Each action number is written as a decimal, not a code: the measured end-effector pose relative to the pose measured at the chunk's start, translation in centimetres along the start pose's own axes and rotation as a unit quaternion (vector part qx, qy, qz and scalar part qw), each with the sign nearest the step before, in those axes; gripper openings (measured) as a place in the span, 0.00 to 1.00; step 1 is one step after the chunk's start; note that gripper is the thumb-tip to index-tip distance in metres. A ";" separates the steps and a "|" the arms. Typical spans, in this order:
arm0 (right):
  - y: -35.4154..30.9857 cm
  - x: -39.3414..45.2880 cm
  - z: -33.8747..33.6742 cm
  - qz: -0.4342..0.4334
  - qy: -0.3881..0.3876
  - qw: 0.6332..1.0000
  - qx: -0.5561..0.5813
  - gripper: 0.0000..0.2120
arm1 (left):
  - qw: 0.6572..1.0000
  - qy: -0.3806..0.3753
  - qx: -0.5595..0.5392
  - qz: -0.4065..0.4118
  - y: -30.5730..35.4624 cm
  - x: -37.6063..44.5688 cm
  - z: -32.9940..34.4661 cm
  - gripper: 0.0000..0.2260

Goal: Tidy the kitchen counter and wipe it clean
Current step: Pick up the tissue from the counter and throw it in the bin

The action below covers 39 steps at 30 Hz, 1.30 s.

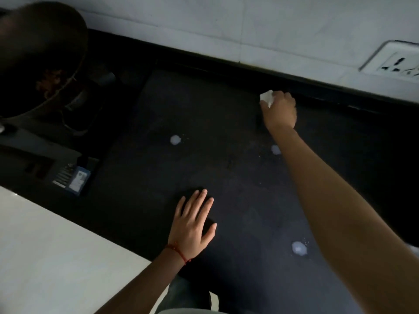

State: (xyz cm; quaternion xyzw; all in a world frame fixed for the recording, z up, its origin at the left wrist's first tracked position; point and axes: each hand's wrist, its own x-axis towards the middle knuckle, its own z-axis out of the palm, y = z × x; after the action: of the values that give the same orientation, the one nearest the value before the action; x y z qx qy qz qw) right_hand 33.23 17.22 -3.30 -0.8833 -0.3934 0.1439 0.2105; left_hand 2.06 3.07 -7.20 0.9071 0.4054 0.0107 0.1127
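The dark kitchen counter (226, 177) fills the middle of the head view. My right hand (281, 109) reaches to the counter's back edge and is closed on a crumpled white tissue (267, 96) that sticks out past my fingers. My left hand (192, 223) lies flat on the counter near the front edge, fingers spread, holding nothing. White wet spots sit on the counter: one at the middle (175, 139), one beside my right forearm (275, 149), one near the front right (298, 248).
A large dark wok (40, 60) with food stands on a stove at the far left. A small blue-and-white packet (78, 180) lies by the stove's front. A wall socket (394, 63) is on the white tiles at the back right. A pale floor shows at the lower left.
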 end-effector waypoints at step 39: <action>14.0 -55.5 -5.8 0.412 0.461 0.738 0.270 0.06 | 0.894 -0.069 -0.251 0.366 14.0 -7.4 -0.4 0.15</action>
State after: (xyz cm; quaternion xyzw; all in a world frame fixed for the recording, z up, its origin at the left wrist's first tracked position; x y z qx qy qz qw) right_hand 8.54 -34.63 -0.16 -0.8233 0.2094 -0.1085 0.5162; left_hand 7.34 -11.38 -3.34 0.9314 0.0202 0.0900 0.3522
